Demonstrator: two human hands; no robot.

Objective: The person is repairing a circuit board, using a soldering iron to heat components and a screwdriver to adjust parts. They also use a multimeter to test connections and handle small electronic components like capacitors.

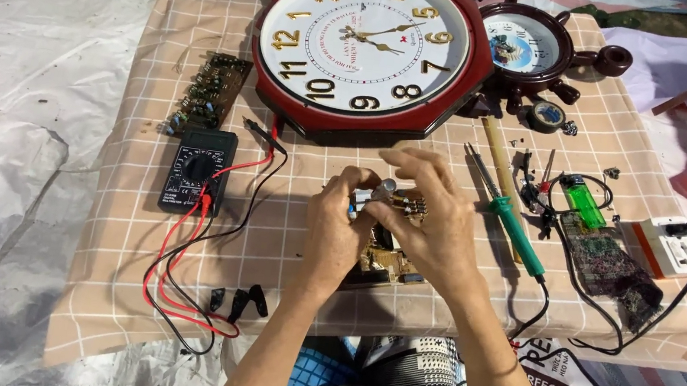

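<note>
Looking down at my two hands over a low table w/ a pink checked cloth (123,279). My left hand (337,234) and right hand (432,217) meet at the table's middle, both closed on a small circuit board (384,257) w/ a grey cylinder part (382,191) sticking up at its far end. Left fingers wrap the board's left edge, thumb up near the cylinder; right fingers curl over the top, tips pinching narrow around that cylinder. Board sits between the palms, tilted, its near end just above or on the cloth — can't tell which.

Far side, centre: big wall clock (370,48), red octagon frame, white face, lying flat. Just right of it a smaller clock shaped like a ship's wheel (525,48), dark brown. Left of my hands: black multimeter (199,170), its red and black leads (175,281) looping toward the near edge. Beyond the meter, another green board (209,91) w/ many parts. Near edge, left of my forearm: a few small black clips (238,302).

Right of my hands: soldering iron w/ green handle (515,232), tip pointing far-left, cord trailing off the near edge. Beside it a wooden stick (499,173). Further right a green lighter (583,201), a third board (606,260), and a white power strip (676,247) at the right edge w/ a black plug in it.
</note>
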